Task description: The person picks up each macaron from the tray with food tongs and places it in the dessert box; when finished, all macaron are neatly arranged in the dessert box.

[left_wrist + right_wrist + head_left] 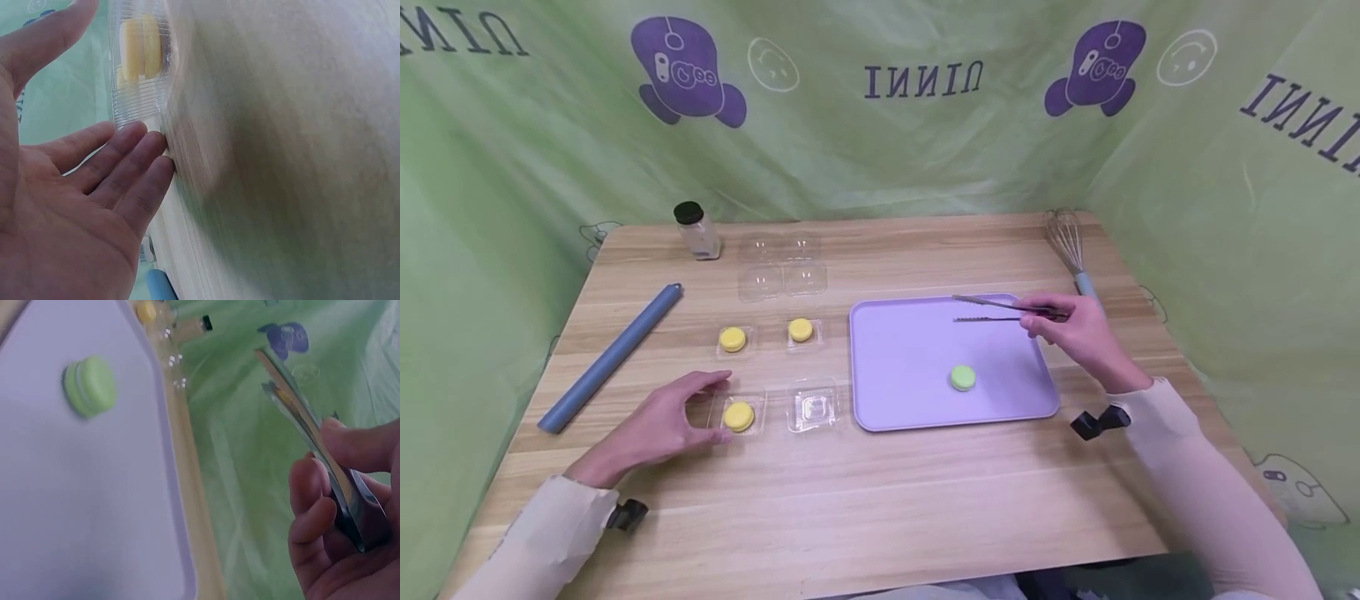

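Observation:
My left hand (658,421), thumb and fingers spread, is beside a clear plastic base (760,400) bearing a yellow macaron (739,416). In the left wrist view, the fingertips (132,131) are close to that base; contact is unclear. My right hand (1084,337) holds metal tongs (312,428) over the far right of a purple tray (898,350), tips apart with nothing between them. On the tray lies a green macaron (962,377). Behind the left hand are two more yellow macarons (732,338) on clear bases. Another clear base (812,407) sits left of the tray.
Several clear domed lids (782,268) lie at the back, right of a black-capped jar (698,232). A blue-grey rolling pin (613,358) lies at the left. Behind the right hand is a whisk (1067,242). Green curtains (880,158) hang around the wooden table (820,508).

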The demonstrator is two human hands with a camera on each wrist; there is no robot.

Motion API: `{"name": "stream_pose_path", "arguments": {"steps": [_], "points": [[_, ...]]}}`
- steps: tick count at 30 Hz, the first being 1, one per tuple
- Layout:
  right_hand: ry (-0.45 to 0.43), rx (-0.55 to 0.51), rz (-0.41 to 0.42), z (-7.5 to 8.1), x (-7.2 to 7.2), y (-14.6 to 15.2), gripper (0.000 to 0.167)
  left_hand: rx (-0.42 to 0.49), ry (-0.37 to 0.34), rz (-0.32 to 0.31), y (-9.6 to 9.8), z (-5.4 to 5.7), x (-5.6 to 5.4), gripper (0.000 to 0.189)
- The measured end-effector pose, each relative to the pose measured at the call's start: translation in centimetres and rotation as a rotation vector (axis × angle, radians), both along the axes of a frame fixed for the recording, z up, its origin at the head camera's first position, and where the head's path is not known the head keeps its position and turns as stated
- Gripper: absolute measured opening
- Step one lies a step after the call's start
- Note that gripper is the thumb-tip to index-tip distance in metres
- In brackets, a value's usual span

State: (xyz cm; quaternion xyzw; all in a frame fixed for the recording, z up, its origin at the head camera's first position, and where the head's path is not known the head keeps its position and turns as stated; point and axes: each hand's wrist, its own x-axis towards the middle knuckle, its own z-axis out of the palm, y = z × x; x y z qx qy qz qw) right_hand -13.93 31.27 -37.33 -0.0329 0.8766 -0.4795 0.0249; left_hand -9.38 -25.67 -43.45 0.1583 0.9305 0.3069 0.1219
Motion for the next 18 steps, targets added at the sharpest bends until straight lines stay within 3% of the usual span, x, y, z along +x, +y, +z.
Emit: {"name": "stream_pose_path", "arguments": {"steps": [8, 13, 18], "points": [[-0.156, 0.146, 0.08, -2.2, 0.9, 2.9, 0.04, 0.01, 0.028, -0.001, 0.0, 0.3, -0.2, 0.093], [-0.114, 0.178, 0.174, -3.6, 1.2, 3.3, 0.031, -0.001, 0.004, 0.012, 0.1, 0.4, -0.4, 0.096], [-0.088, 0.165, 0.21, -4.3, 1.4, 3.0, 0.027, 0.006, -0.009, 0.014, 0.2, 0.8, -0.8, 0.097]]}}
